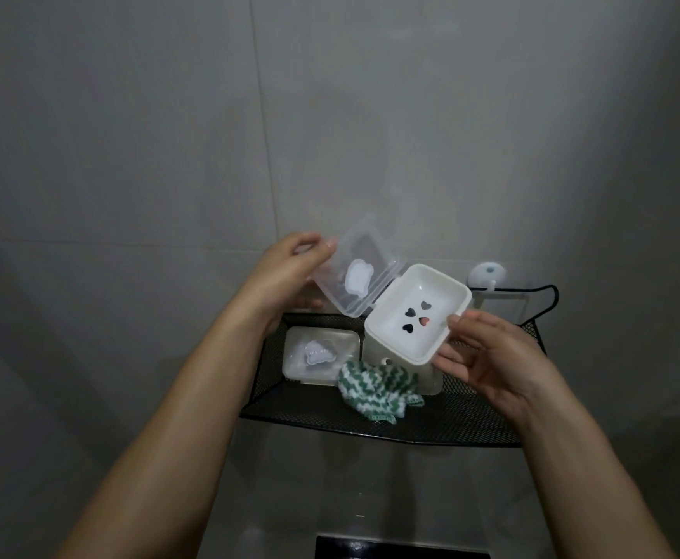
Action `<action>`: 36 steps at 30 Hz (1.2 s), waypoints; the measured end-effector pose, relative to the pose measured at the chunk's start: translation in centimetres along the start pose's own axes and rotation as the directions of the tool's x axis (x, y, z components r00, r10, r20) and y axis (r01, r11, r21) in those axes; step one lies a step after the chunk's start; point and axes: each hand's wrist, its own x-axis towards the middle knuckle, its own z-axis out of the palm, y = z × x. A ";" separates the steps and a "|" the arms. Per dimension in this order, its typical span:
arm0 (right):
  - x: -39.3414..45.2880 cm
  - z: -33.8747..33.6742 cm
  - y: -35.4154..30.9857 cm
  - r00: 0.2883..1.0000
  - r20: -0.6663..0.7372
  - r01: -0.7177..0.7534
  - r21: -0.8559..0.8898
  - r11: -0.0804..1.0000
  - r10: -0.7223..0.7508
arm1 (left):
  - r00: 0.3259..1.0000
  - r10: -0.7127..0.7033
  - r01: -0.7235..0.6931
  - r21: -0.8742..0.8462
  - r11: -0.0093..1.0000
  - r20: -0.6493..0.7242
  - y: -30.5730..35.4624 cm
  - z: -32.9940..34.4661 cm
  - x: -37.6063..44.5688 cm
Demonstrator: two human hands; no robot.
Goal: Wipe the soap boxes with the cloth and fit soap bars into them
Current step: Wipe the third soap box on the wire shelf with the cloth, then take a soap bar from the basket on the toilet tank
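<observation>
We've got one soap box (417,314) held open above the wire shelf (370,421), empty inside, heart-shaped drain holes showing. Left hand (286,272) pinches the clear lid (356,272) by its far edge, right hand (487,357) curls fingers round the tray's near right corner. Cloth (374,387) lies bunched at the shelf's front edge, a second closed box (322,355) sits at the left end. No soap bars seen. We judge wiping comes next: free a hand, grab cloth.
</observation>
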 end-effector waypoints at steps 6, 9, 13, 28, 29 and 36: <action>0.8 3.2 0.4 0.997 0.083 -0.012 0.081 0.997 0.005 | 0.953 0.022 -0.086 -0.202 0.976 -0.302 -2.7 -0.1 -4.9; 1.6 5.0 0.7 0.988 0.156 -0.025 0.123 0.992 0.005 | 0.945 0.051 -0.112 -0.174 0.978 -0.322 -3.1 0.4 -6.7; 2.3 7.2 1.2 0.961 0.273 -0.082 0.122 0.989 0.046 | 0.901 0.078 -0.152 -0.141 0.978 -0.426 -2.4 1.3 -7.8; 0.4 9.5 4.0 0.731 0.670 0.094 -0.289 0.953 0.131 | 0.656 0.039 -0.075 -0.013 0.997 -0.754 -3.6 0.0 -18.8; -0.1 9.8 4.6 0.689 0.708 0.108 -0.312 0.944 0.156 | 0.628 0.032 -0.065 -0.012 0.998 -0.778 -3.9 0.0 -20.0; -4.4 11.9 8.0 0.436 0.845 0.131 -0.401 0.907 0.311 | 0.457 0.026 -0.029 0.015 0.999 -0.889 -5.4 0.4 -28.6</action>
